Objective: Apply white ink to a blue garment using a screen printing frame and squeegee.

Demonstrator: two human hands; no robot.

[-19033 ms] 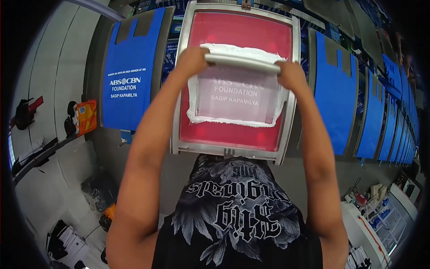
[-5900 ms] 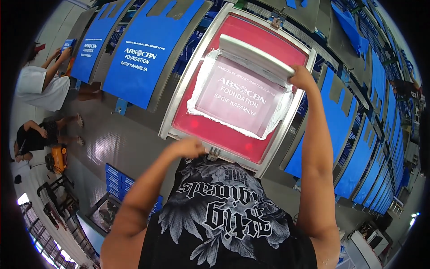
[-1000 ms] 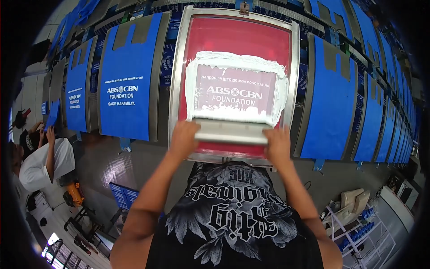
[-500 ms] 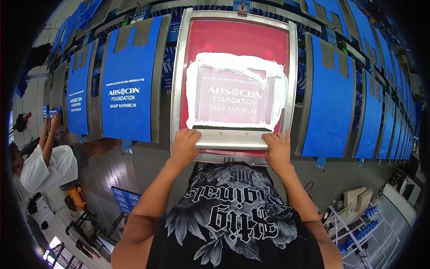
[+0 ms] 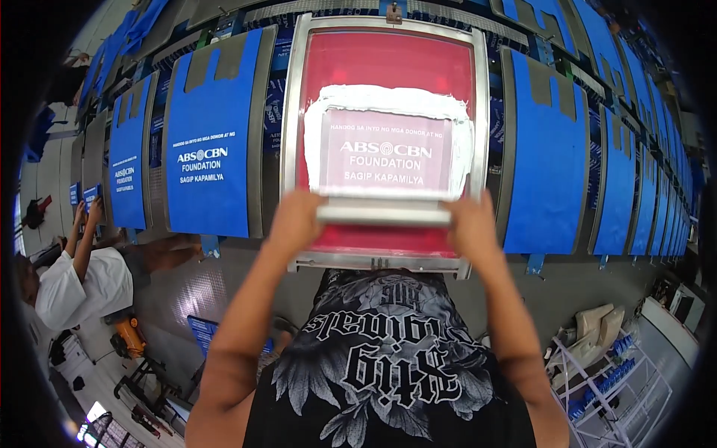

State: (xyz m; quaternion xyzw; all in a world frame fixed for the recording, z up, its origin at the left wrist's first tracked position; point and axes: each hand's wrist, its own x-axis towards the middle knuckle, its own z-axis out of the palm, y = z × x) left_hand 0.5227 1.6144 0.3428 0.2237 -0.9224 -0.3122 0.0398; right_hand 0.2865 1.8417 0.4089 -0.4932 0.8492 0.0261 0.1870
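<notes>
A squeegee with a wide metal handle (image 5: pixel 385 214) lies across the lower part of a screen-printing frame in front of me. My left hand (image 5: pixel 295 224) grips its left end and my right hand (image 5: pixel 476 225) its right end, both slightly blurred. The metal-edged frame (image 5: pixel 293 142) holds a red mesh (image 5: pixel 390 63). Thick white ink (image 5: pixel 396 98) borders a paler stencil window (image 5: pixel 385 138) with lettering, along its top and both sides. The squeegee's blade edge is hidden beneath the handle.
Blue bag-shaped pieces (image 5: pixel 208 198) lie on grey boards to the left, with more blue pieces (image 5: pixel 544 172) in a row to the right. Another person in a white shirt (image 5: pixel 86 287) works at far left. A white rack (image 5: pixel 609 381) stands behind me at right.
The squeegee and both hands are slightly farther from me on the screen. A white ink streak across the window's upper right is gone, leaving the lettering there visible.
</notes>
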